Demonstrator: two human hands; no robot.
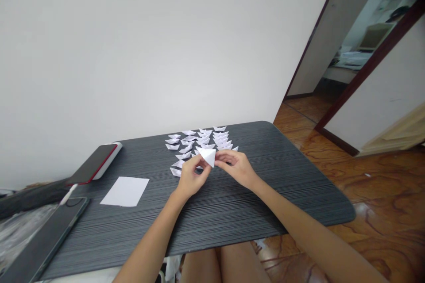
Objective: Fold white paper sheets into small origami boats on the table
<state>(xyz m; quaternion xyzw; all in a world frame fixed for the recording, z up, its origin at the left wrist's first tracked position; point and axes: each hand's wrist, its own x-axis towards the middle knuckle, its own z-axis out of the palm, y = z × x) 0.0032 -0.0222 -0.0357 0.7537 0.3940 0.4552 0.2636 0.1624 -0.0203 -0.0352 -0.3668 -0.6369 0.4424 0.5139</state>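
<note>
A small piece of folded white paper [208, 156], triangular in outline, is held up above the table between my two hands. My left hand [193, 174] pinches its left and lower side between thumb and fingers. On the other side, the thumb and fingertips of my right hand [237, 167] close on its right edge. Behind the hands stand several folded white paper boats [222, 138] in loose rows, some partly hidden by the held paper and fingers. A flat square sheet of white paper [125, 191] lies to the left of my left hand.
The dark grey table [285, 185] has a rounded right edge and stands against a white wall [149, 44]. At its left lie a red-edged phone [94, 163] on a white object, a white cable [68, 194] and a dark tablet-like device [49, 239]. A doorway opens at right.
</note>
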